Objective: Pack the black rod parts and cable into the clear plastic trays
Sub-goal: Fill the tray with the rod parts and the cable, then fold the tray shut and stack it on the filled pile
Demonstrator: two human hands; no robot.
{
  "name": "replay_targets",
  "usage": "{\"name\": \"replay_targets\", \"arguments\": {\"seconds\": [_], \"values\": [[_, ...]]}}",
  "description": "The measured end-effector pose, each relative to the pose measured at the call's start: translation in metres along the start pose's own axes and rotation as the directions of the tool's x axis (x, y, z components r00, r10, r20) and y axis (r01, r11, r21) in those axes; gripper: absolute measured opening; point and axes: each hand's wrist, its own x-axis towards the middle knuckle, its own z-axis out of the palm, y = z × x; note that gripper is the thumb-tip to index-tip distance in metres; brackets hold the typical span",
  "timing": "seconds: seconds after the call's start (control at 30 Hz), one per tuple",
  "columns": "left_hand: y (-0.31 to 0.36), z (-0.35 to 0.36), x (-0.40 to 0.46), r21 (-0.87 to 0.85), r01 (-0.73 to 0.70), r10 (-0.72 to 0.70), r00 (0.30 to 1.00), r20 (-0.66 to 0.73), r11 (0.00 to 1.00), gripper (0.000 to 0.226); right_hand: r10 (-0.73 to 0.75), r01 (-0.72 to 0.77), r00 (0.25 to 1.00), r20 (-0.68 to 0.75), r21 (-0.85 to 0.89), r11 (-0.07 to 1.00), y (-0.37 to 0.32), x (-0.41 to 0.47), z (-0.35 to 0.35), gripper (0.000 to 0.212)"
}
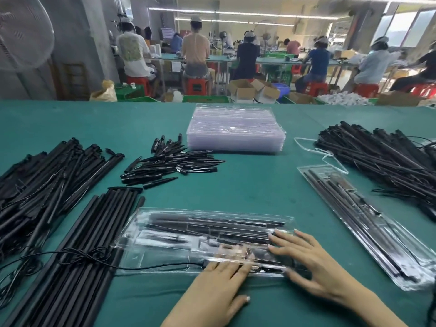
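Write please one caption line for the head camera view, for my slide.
Both hands press flat on a filled clear tray amid black rod piles on the green table.

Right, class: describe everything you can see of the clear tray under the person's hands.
The clear tray is a long, glossy, see-through plastic pack lying flat across the green table. Moulded channels hold black rods. The left hand and right hand press flat on its near right part. A thin black cable runs in from its left.
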Motion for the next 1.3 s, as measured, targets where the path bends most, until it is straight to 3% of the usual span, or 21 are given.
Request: {"name": "replay_targets", "arguments": {"seconds": [0.03,0.07,0.13,0.17,0.2,0.23,0.27,0.3,0.33,0.4,0.53,0.6,0.67,0.77,0.83,0.97,1.13,1.3], "values": [[0.004,-0.014,-0.009,-0.001,0.018,-0.018,0.995,0.096,1.000,0.068,0.004,-0.004,1.000,0.003,-0.007,1.000,0.000,0.000,0.001,0.043],[0.006,-0.024,-0.019,0.104,-0.031,0.016,0.990,0.141,0.994,0.060,0.000,0.000,1.000,0.005,-0.020,1.000,0.000,0.000,0.003,0.044],[0.005,-0.038,-0.030,-0.068,-0.180,0.185,0.980,0.080,0.981,0.044,-0.002,0.002,1.000,0.011,-0.023,1.000,-0.001,0.001,0.002,0.044],[-0.001,-0.051,-0.032,-0.297,-0.137,0.176,0.978,0.109,0.945,0.040,0.003,-0.002,1.000,0.022,-0.018,1.000,0.000,0.002,0.000,0.043],[-0.010,-0.063,-0.029,-0.442,-0.083,0.092,0.996,-0.001,0.893,0.038,0.004,-0.004,0.999,0.035,-0.018,1.000,0.000,0.002,-0.003,0.043],[-0.023,-0.068,-0.024,-0.472,-0.036,-0.052,0.984,-0.172,0.881,0.038,0.002,-0.001,0.999,0.047,-0.020,1.000,0.001,0.002,-0.004,0.042],[-0.037,-0.071,-0.016,-0.420,0.046,-0.169,0.951,-0.259,0.907,0.041,0.003,-0.001,0.998,0.061,-0.022,1.000,0.000,0.002,-0.006,0.043],[-0.051,-0.067,-0.007,-0.327,0.172,-0.250,0.944,-0.214,0.929,0.044,0.007,-0.006,0.997,0.075,-0.020,1.000,0.000,0.003,-0.008,0.043],[-0.062,-0.060,0.003,-0.176,0.306,-0.326,0.940,-0.100,0.936,0.046,0.012,-0.010,0.996,0.086,-0.019,1.000,-0.002,0.004,-0.009,0.044],[-0.078,-0.032,0.018,0.030,0.399,-0.400,0.913,0.079,0.916,0.048,0.014,-0.011,0.994,0.104,-0.025,1.000,-0.004,0.005,-0.011,0.043],[-0.089,0.008,0.016,0.010,0.420,-0.420,0.906,0.043,0.907,0.045,0.029,-0.019,0.979,0.202,-0.048,0.999,-0.003,0.013,-0.022,0.040],[-0.090,0.008,0.018,0.017,0.419,-0.420,0.906,0.053,0.908,0.045,0.085,-0.094,0.965,0.250,0.026,0.995,-0.006,0.029,-0.030,0.045],[-0.088,0.007,0.021,0.018,0.441,-0.441,0.895,0.064,0.897,0.045,0.197,-0.211,0.960,0.199,0.055,0.976,-0.013,0.052,-0.025,0.051],[-0.083,0.007,0.021,0.004,0.461,-0.460,0.885,0.077,0.887,0.047,0.406,-0.384,0.876,0.262,-0.130,0.914,-0.028,0.076,0.006,0.055],[-0.081,0.009,0.022,-0.027,0.467,-0.466,0.884,0.041,0.884,0.048,0.456,-0.394,0.834,0.311,-0.242,0.887,-0.032,0.078,0.026,0.056],[-0.078,0.017,0.021,-0.031,0.478,-0.480,0.876,-0.056,0.878,0.050,0.449,-0.388,0.858,0.248,-0.260,0.884,-0.024,0.074,0.035,0.056],[-0.090,0.007,0.029,-0.015,0.464,-0.461,0.882,0.098,0.885,0.051,0.446,-0.390,0.855,0.265,-0.239,0.889,-0.023,0.077,0.036,0.059],[-0.084,0.004,0.054,-0.032,0.360,-0.361,0.932,-0.025,0.932,0.048,0.447,-0.390,0.861,0.242,-0.248,0.887,-0.023,0.075,0.037,0.058]]}}
